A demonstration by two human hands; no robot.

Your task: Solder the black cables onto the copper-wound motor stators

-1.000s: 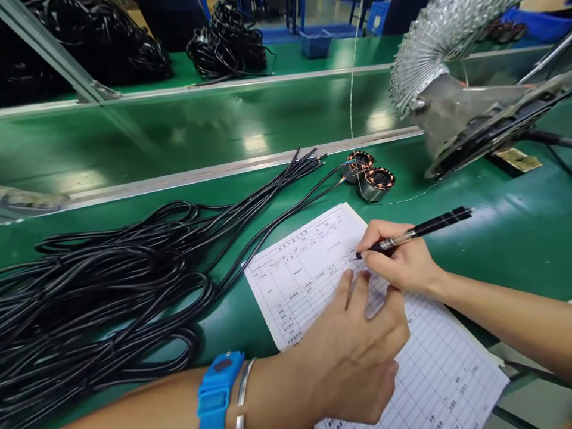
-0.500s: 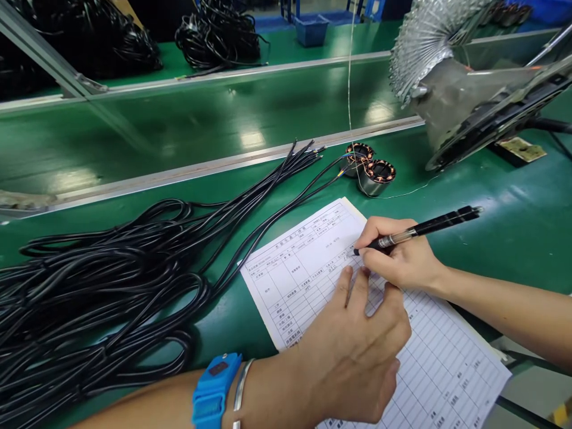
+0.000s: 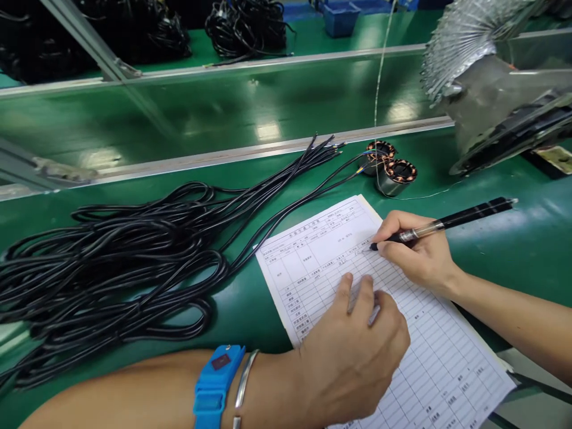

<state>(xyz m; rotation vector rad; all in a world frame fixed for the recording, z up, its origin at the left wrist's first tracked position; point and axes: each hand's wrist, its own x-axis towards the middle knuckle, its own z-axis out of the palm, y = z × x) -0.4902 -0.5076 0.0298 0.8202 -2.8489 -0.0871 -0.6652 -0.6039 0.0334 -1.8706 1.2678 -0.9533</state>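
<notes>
A printed form (image 3: 447, 345) with ruled rows and some handwriting lies tilted on the green bench. My right hand (image 3: 415, 253) is closed around a black pen (image 3: 473, 215), its tip at a cell in the upper rows of the form. Flat on the middle of the sheet rests my left hand (image 3: 357, 351), fingers spread and holding nothing. A blue wrist strap (image 3: 218, 381) and a silver bangle circle my left wrist. Beyond the form's top edge stand two copper-wound motor stators (image 3: 397, 177), with black cables joined to them.
Bundled black cables (image 3: 147, 256) spread over the bench at left. A silver flexible duct (image 3: 462, 47) with a clear hood reaches in at upper right, near a small sponge tray (image 3: 560, 159). More cable coils (image 3: 248, 30) and a blue bin (image 3: 340, 19) sit beyond the metal-edged strip.
The view has shifted, so the bench items appear further right. The right hand with the pen has moved slightly along the row of the form. My left hand stays on the sheet.
</notes>
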